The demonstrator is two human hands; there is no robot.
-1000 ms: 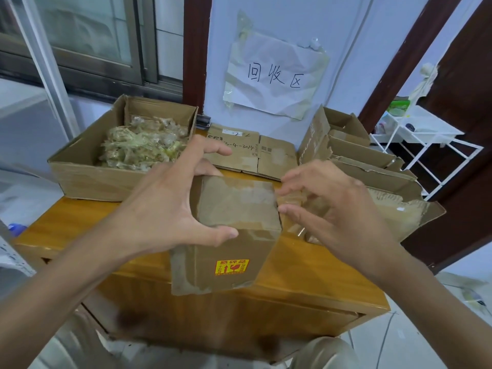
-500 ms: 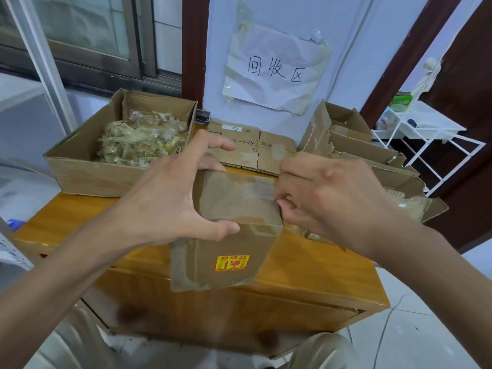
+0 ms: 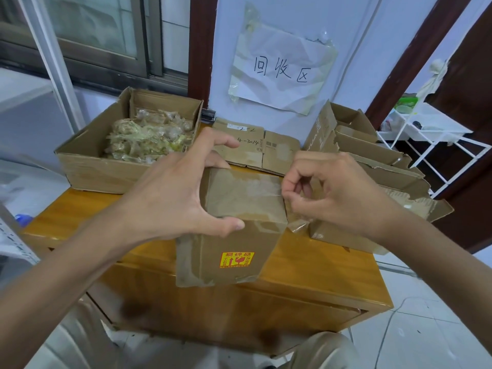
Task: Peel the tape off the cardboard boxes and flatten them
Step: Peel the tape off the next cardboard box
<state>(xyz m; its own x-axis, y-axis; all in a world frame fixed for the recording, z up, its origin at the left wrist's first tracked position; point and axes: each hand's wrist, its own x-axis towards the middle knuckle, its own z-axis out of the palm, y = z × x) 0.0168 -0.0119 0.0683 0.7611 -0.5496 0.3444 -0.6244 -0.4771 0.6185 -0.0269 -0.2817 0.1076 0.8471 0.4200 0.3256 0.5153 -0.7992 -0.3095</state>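
A small brown cardboard box (image 3: 234, 235) with a yellow and red sticker stands at the front edge of the wooden table (image 3: 314, 272). Clear tape (image 3: 255, 187) runs across its top. My left hand (image 3: 175, 198) grips the box's top left corner, thumb on the near face and fingers over the far edge. My right hand (image 3: 330, 190) is at the box's top right edge, fingers curled, thumb and fingertips pinching the end of the tape.
An open box (image 3: 87, 166) full of crumpled peeled tape sits at the back left. Flattened cardboard (image 3: 255, 153) lies against the wall. Torn open boxes (image 3: 372, 166) are stacked at the right. A white wire rack (image 3: 436, 139) stands beyond the table's right side.
My right hand went from spread fingers near the box's right edge to curled fingers pinching at the tape there. My left hand kept its hold on the box.
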